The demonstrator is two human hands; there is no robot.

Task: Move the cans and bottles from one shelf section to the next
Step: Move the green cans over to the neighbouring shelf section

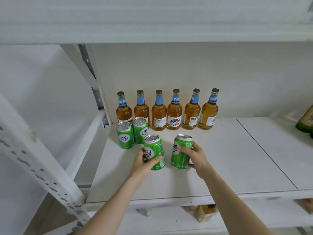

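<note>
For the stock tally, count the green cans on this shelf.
4 green cans: two stand together at the shelf's left end, the left hand grips one, the right hand another. None seems hidden.

Four green cans (125, 135) — six amber bottles (174, 112) lined behind — white shelf (220, 158).

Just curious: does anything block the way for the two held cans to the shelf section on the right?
Nothing visible does. The left hand grips the left can, the right hand the right can; the shelf to their right lies bare past the seam. A green pack sits at the far right edge, bottles stand behind.
</note>
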